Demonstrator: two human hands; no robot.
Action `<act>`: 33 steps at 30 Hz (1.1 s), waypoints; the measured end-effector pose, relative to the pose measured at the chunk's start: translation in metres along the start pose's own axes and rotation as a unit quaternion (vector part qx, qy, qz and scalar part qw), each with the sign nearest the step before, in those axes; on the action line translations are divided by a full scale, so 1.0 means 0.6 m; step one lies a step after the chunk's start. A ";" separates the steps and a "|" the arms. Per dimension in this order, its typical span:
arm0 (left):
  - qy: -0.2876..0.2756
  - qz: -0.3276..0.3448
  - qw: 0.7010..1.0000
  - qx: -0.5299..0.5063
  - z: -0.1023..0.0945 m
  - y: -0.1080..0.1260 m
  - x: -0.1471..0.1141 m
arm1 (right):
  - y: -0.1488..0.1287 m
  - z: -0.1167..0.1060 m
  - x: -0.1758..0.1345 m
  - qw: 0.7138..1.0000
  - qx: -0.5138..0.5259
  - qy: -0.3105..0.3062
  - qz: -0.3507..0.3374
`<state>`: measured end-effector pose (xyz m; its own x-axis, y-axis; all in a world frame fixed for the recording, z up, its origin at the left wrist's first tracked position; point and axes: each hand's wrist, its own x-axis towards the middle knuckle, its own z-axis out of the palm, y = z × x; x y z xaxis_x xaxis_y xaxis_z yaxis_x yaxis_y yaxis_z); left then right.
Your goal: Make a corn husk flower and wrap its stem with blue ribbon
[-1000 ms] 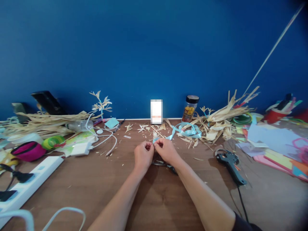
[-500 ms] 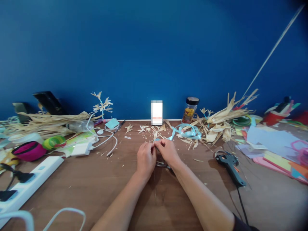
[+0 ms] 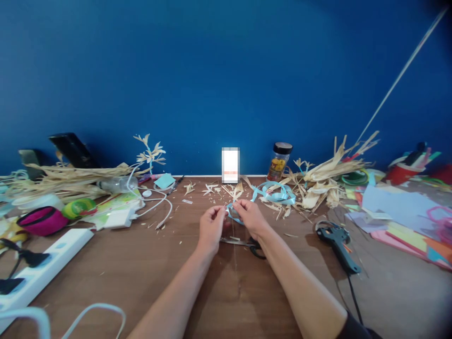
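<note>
left hand and right hand pinching blue ribbon, now farther apart, scissors more exposed

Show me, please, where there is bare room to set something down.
Mostly bare: between the power strip and the left forearm, and between the right forearm and the glue gun. Crowded: towards the blue wall, with husks and ribbon. Scissors lie between the forearms.

On a brown wooden table, a white oblong plastic power strip is lying at left, black-handled metal scissors at centre, a dark pistol-shaped glue gun at right; farther back, a looped light-blue ribbon is resting before a clear cylindrical jar.
</note>
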<state>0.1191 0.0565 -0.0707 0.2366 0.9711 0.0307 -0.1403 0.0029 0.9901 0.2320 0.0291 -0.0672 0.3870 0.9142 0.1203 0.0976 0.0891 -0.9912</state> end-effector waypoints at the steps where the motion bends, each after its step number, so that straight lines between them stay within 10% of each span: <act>1: 0.007 -0.052 0.997 -0.054 -0.002 0.001 0.003 | 0.001 -0.001 0.001 1.000 0.009 -0.009 0.003; 6: -0.045 -0.151 0.980 -0.119 -0.009 0.009 0.009 | 0.003 -0.002 0.002 1.000 0.004 -0.028 -0.013; 16: -0.038 -0.049 0.997 -0.053 -0.005 -0.001 0.008 | 0.006 0.001 -0.001 0.998 -0.025 -0.030 -0.046; 33: -0.118 -0.252 0.950 -0.141 -0.025 0.007 0.018 | 0.010 -0.001 0.000 0.996 -0.059 -0.037 -0.058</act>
<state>0.1066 0.0706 -0.0680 0.5465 0.7488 -0.3750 -0.1964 0.5500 0.8118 0.2332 0.0294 -0.0730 0.2980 0.9279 0.2241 0.2460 0.1522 -0.9572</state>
